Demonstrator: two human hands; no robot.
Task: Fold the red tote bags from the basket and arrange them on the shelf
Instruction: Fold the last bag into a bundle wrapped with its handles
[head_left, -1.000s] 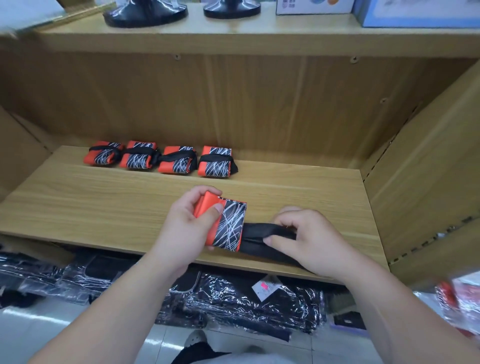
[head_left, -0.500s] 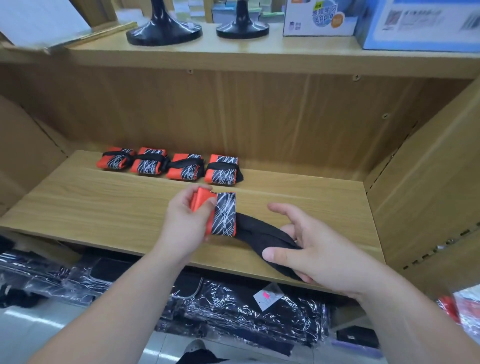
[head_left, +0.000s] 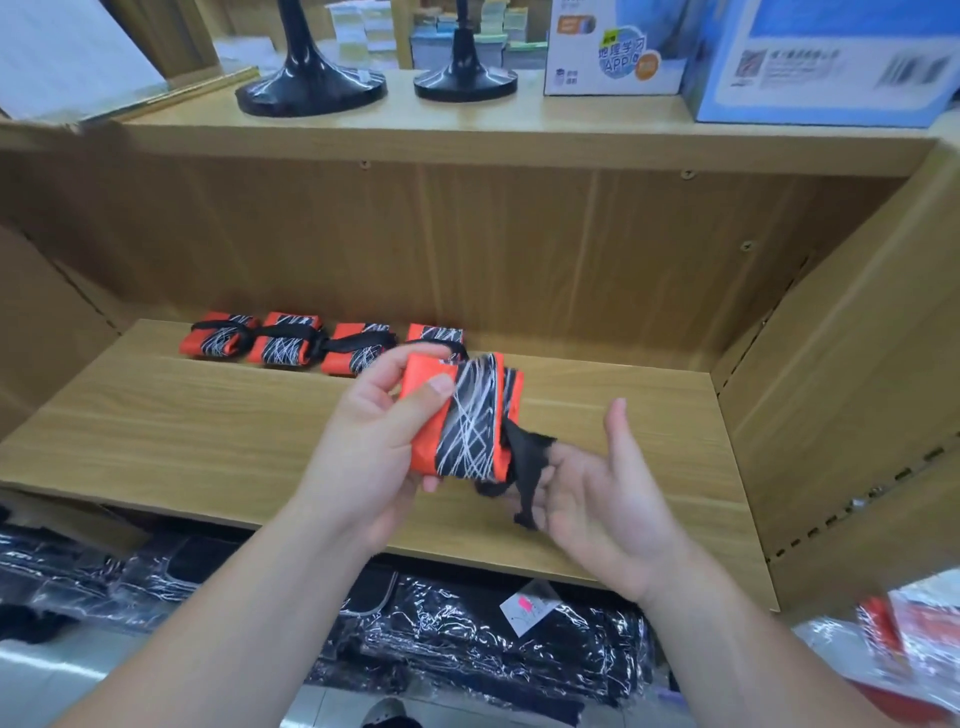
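My left hand grips a folded red tote bag with a black panel of white scribble lines, lifted above the wooden shelf. Its black strap hangs from the bag's right end and lies across the palm of my right hand, whose fingers are spread. Several folded red tote bags wrapped in black straps lie in a row at the back left of the shelf; the rightmost one is partly hidden behind the held bag.
Two black stand bases and boxes sit on the upper shelf. Black goods in plastic wrap lie below the shelf. Red packaged items show at the lower right. Side panels wall in the shelf.
My left hand lifted the folded bag off the shelf and tilted it. My right hand turned palm up under the black strap. The camera tilted upward.
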